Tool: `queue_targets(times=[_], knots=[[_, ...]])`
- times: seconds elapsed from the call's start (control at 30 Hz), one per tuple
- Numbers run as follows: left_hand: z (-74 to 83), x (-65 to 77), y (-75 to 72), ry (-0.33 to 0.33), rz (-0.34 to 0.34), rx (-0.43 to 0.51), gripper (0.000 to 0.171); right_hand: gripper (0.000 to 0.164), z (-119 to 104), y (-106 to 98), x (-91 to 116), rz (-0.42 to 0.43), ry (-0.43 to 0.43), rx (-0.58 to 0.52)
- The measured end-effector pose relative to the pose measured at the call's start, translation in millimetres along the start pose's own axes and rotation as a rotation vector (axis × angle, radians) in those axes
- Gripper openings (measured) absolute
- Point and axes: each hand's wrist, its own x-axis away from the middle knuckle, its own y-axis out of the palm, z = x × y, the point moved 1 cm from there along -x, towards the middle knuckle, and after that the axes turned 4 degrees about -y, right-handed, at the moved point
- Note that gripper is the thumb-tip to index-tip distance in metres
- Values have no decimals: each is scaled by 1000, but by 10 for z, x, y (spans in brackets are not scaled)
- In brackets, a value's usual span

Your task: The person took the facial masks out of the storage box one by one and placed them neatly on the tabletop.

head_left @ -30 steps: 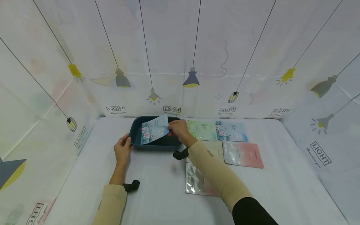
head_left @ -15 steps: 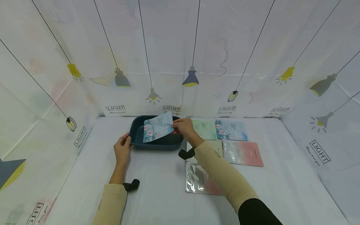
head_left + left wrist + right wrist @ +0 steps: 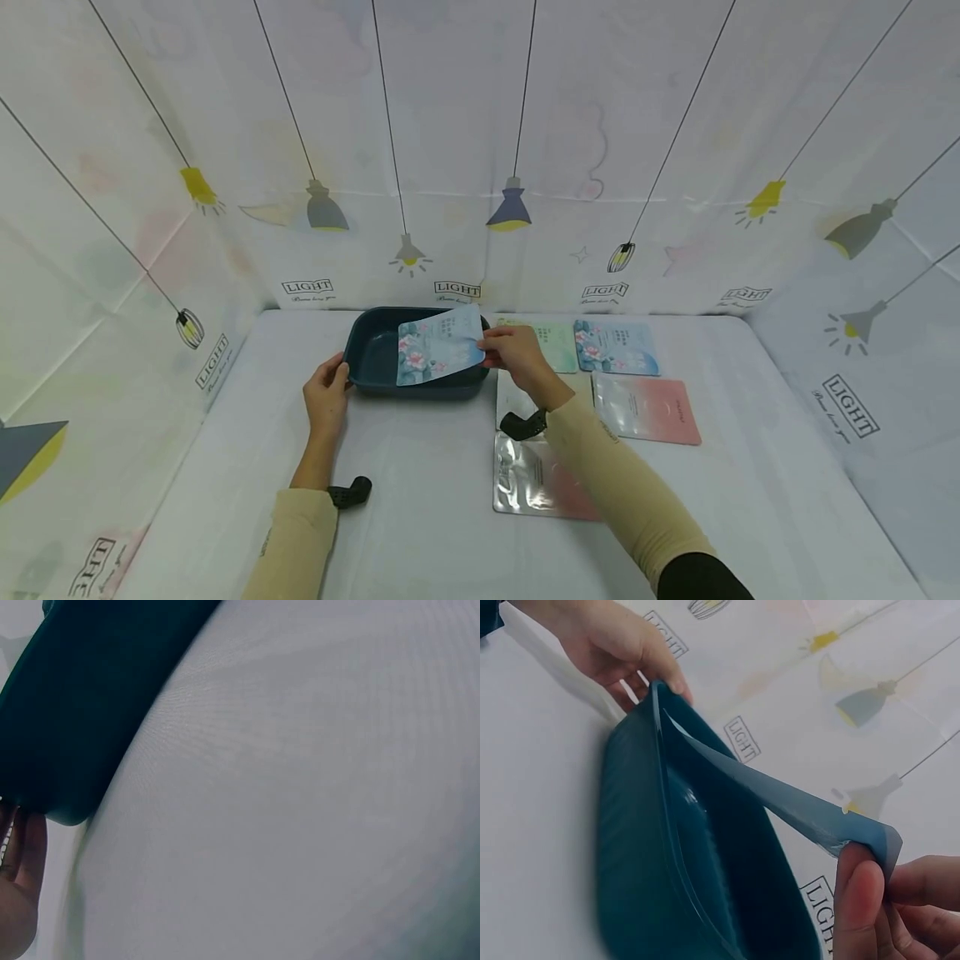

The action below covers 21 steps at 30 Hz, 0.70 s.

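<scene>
My right hand (image 3: 520, 358) pinches the right edge of a light-blue sheet mask packet (image 3: 438, 346) with pink flowers. That packet slants over the dark teal bin (image 3: 367, 385), covering much of its right half in the head view. In the right wrist view, thumb and fingers squeeze one end of the packet (image 3: 787, 793), while its far end reaches down inside the bin's walls. My left hand (image 3: 327, 400) grips the bin's left end, its thumb at the rim in the right wrist view. From the left wrist, fingers (image 3: 31, 851) show against the bin's outer wall (image 3: 82, 712).
Right of the bin lie more packets: a green one (image 3: 557, 346), a blue floral one (image 3: 617, 347) and a silver-pink one (image 3: 652, 408). A pale packet (image 3: 512, 400) and another silver-pink packet (image 3: 525, 479) are partly under the right forearm. A printed curtain (image 3: 457, 108) stands behind the table.
The right hand has drawn the blue floral packet to the right across the bin, uncovering more of the bin's left side. The left hand has stayed at the bin's left end.
</scene>
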Motion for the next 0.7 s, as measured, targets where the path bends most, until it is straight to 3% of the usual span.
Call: queue_targets(times=[0.7], knots=[[12,16,6,2,9,1,35,33,18,-641,312,-18,-57,-52]])
